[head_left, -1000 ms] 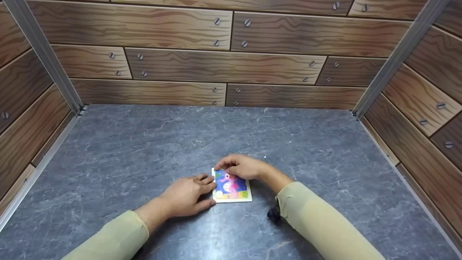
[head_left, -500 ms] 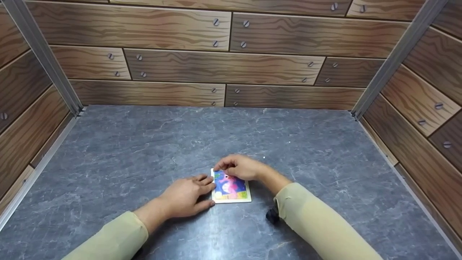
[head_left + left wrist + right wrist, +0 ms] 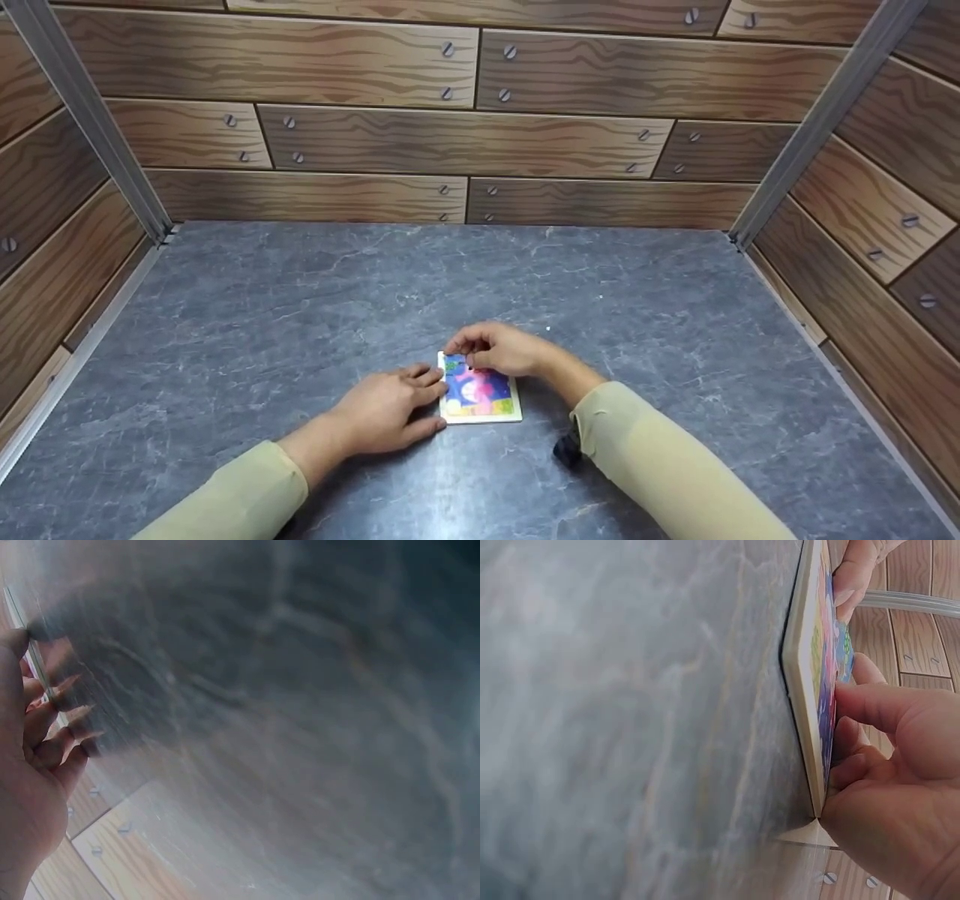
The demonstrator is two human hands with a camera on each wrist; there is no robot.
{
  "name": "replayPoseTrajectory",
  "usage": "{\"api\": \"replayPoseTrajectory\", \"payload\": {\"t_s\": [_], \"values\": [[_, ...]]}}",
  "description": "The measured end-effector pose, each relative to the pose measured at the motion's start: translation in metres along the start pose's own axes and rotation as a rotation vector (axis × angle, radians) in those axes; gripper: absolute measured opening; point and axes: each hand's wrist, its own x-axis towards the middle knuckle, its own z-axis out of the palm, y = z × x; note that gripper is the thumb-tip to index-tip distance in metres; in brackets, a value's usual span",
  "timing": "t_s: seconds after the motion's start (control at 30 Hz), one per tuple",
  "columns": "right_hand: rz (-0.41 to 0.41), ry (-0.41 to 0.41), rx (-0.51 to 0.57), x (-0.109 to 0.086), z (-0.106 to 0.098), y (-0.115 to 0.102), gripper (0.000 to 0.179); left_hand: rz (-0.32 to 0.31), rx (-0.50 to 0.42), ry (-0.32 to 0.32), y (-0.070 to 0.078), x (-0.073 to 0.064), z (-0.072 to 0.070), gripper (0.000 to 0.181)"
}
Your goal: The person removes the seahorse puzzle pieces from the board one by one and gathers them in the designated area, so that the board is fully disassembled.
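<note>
A small picture puzzle (image 3: 484, 390) in a pale frame lies on the grey marbled table, its picture blue, pink and yellow. My left hand (image 3: 382, 409) rests beside it, fingertips at its left edge and thumb at the near left corner. Over the far part of the puzzle, my right hand (image 3: 506, 349) pinches a blue-and-green puzzle piece (image 3: 844, 652) between thumb and fingers. In the right wrist view this piece stands tilted up from the board. My right hand hides the far right part of the picture. The left wrist view shows my left fingers (image 3: 56, 739) along the frame.
Wood-plank-patterned walls (image 3: 360, 142) enclose the table (image 3: 300, 285) at the back and both sides, with grey metal posts in the corners. A tiny white speck (image 3: 547, 328) lies behind my right wrist. A black object (image 3: 568, 450) shows under the right sleeve.
The far left puzzle piece has tilted up at its inner edge under my right thumb and fingers. My left hand stays at the frame's edge.
</note>
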Motion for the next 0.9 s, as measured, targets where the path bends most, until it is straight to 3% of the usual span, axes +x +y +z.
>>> {"api": "replayPoseTrajectory", "payload": {"t_s": [0.47,0.9], "values": [[0.037,-0.02,0.081,0.0001,-0.0008,0.0016,0.038,0.013,0.003,0.024,0.0005,-0.0025,0.0002,0.057],[0.025,0.005,0.089,-0.0005,0.001,0.0029,0.043,0.006,-0.01,0.003,-0.0001,-0.0008,0.0005,0.057]]}}
